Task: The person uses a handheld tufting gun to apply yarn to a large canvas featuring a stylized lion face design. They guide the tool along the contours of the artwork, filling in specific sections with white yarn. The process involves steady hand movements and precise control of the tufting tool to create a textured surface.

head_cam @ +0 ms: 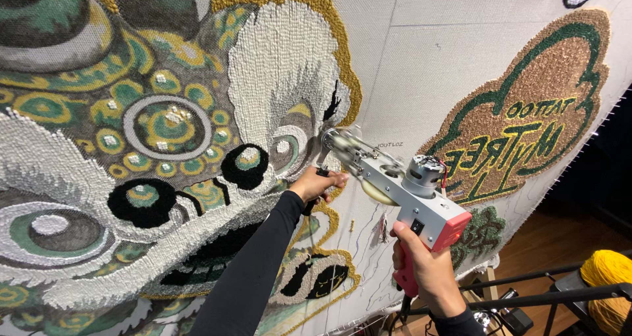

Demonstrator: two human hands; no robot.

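A grey metal tufting gun (395, 181) with a red rear housing and pink grip is pressed nose-first against a stretched white backing cloth (428, 66). My right hand (424, 270) is closed around the pink grip below the gun. My left hand (317, 183), in a black sleeve, grips the small black front handle near the gun's nose. The nose touches the cloth by the gold edge of a large tufted lion-face design (164, 132) in white, green, gold and black.
A brown, green and gold tufted patch (533, 105) with mirrored lettering fills the right of the cloth. A yellow yarn cone (609, 286) sits at bottom right beside black metal bars (546, 300). Wooden floor (559, 244) shows beyond the frame's edge.
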